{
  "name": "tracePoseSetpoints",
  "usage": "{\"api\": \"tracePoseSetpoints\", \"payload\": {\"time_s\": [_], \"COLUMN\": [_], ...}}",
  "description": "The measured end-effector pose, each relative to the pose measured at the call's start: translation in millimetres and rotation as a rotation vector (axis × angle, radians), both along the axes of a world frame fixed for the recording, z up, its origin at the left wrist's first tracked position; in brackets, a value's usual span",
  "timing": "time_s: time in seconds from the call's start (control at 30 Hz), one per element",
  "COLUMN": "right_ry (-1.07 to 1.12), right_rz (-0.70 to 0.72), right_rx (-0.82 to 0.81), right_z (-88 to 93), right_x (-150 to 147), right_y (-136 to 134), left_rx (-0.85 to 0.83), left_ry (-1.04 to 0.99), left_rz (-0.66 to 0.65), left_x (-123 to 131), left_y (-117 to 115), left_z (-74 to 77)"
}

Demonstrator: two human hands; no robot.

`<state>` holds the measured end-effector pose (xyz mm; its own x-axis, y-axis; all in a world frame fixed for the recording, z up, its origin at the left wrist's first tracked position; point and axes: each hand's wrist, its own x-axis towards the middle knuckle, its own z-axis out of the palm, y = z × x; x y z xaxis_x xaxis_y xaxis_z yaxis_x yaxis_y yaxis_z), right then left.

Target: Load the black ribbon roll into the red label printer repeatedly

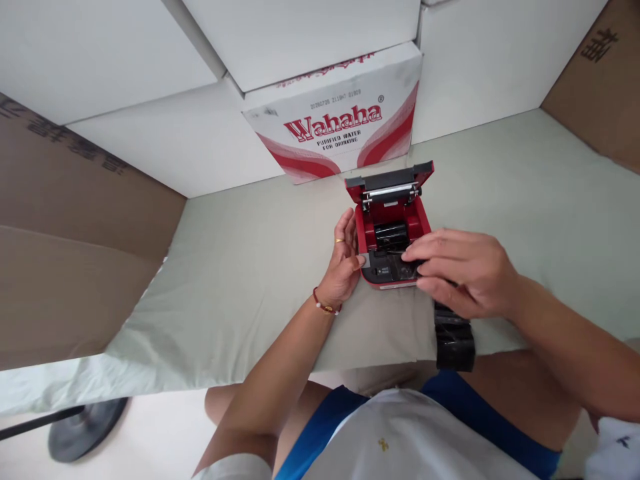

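Note:
A small red and black label printer sits on the cloth with its lid raised, showing a metal-and-black roller under the lid. A glossy black roll lies in the red bay. My left hand grips the printer's left side, its thumb on the grey tab at the front left corner. Over the front right part, my right hand has its fingertips on thin shiny black film. Below that hand, a creased black strip hangs over the table's front edge; the hand hides how it joins the film.
Pale green cloth covers the table. Behind the printer stands a white and red Wahaha water carton, against white boxes. Brown cardboard rises at the left and right. A black round base stands on the floor at lower left.

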<state>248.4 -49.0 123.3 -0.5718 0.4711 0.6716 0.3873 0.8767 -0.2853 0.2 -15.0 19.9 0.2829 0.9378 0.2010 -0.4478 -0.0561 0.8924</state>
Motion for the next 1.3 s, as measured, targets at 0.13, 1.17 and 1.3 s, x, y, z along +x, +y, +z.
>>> {"api": "tracePoseSetpoints", "payload": {"time_s": [0.13, 1.17, 1.3], "right_ry": [-0.364, -0.550, -0.428], "right_rz": [-0.354, -0.739, -0.695], "right_rx": [-0.371, -0.732, -0.545], "right_z": [39.4, -8.3, -28.6], "right_x": [-23.5, 123.7, 88.6], "right_y": [27.7, -22.5, -38.2], "left_rx": [0.017, 0.014, 0.003], "left_ry": [-0.005, -0.018, -0.017], "left_rz": [-0.007, 0.004, 0.014], "left_x": [1.5, 2.5, 1.2], "left_y": [1.0, 8.4, 6.7], "left_z": [-0.9, -5.2, -2.7]}}
